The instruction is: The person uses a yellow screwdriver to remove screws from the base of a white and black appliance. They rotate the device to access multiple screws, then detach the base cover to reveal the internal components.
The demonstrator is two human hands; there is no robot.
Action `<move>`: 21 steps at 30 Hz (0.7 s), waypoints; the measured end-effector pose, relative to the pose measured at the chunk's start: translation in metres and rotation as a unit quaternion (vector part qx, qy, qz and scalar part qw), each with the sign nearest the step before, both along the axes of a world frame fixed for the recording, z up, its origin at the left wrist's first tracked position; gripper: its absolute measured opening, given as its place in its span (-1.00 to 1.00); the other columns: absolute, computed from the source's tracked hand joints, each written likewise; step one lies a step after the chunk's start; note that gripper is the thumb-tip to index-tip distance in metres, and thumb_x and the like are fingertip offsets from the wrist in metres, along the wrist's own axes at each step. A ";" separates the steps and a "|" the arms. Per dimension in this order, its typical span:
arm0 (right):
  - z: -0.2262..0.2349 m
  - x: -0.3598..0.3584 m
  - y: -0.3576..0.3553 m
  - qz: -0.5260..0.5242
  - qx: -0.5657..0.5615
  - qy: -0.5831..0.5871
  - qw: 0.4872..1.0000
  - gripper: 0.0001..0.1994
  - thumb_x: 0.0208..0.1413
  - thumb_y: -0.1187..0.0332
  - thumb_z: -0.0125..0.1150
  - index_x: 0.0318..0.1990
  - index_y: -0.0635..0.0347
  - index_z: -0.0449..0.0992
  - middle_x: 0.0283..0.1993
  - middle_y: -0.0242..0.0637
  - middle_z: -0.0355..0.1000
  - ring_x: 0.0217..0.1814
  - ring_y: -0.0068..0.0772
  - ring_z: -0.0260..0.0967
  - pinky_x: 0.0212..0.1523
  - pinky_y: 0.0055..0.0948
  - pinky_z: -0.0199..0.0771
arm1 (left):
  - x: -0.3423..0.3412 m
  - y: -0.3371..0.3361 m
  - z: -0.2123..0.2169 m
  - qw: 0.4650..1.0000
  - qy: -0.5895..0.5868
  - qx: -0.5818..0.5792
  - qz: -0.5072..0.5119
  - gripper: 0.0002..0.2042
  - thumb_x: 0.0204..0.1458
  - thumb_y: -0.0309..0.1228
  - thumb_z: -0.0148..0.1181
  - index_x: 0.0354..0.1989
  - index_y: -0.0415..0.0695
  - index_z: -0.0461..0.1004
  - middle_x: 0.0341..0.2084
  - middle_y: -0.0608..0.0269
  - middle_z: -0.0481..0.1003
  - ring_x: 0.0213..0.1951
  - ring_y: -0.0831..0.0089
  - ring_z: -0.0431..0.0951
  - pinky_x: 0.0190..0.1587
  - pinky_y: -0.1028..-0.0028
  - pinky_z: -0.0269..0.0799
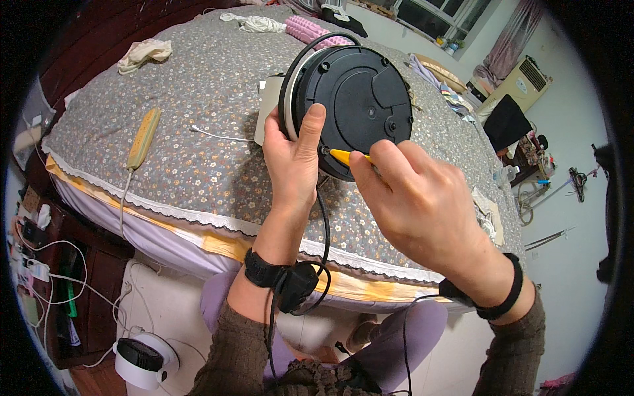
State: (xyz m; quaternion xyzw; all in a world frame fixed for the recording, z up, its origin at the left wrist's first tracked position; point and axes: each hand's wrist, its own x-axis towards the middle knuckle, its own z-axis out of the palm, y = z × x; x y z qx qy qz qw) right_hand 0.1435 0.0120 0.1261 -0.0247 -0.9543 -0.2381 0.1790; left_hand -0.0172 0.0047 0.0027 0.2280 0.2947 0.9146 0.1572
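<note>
My left hand (296, 148) grips the rim of a round appliance (360, 99), its thumb lying over the edge of the black underside. The appliance is tilted so that its flat black base faces me; a pale band and a pale body part show behind it, and a black cord loops over its left side. My right hand (413, 191) is closed around a slim yellow pointed tool (341, 157). The tool's tip meets the base's lower left edge, at a small round recess. Most of the tool is hidden inside my fingers, so its kind cannot be told.
The appliance is above a bed with a flowered grey cover (198, 171). On the cover lie a yellow power strip (143, 140), a crumpled cream cloth (145, 55), a bundle of white cord (256, 24) and a pink textured roller (310, 31). A white round device (146, 360) stands on the floor.
</note>
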 end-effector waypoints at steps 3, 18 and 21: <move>0.003 -0.001 0.003 0.013 -0.003 -0.024 1.000 -0.86 0.07 0.49 0.32 -0.20 0.27 0.61 -0.38 -0.35 0.23 -0.44 -0.45 0.40 -0.56 -0.41 0.45 | -0.001 0.000 -0.001 1.000 0.000 -0.014 0.006 -0.33 0.14 -0.09 0.47 0.17 -0.36 0.31 0.01 0.10 0.51 0.00 0.47 0.53 0.12 0.47 0.46; 0.016 -0.005 0.009 0.004 -0.047 -0.002 0.999 -0.92 0.00 0.43 0.30 -0.33 0.15 0.57 -0.32 -0.21 0.38 -0.33 -0.14 0.54 -0.41 -0.20 0.56 | -0.006 0.001 -0.004 1.000 0.016 -0.020 0.017 -0.31 0.12 -0.05 0.48 0.16 -0.37 0.32 -0.02 0.12 0.52 -0.02 0.48 0.53 0.09 0.48 0.47; 0.017 -0.002 0.009 0.025 -0.017 0.017 0.999 -0.85 -0.04 0.44 0.35 -0.25 0.07 0.62 -0.29 -0.30 0.36 -0.31 -0.25 0.51 -0.44 -0.27 0.52 | -0.005 0.001 -0.004 1.000 0.014 -0.008 0.008 -0.31 0.12 -0.05 0.48 0.15 -0.36 0.32 -0.02 0.12 0.52 -0.02 0.49 0.52 0.09 0.48 0.47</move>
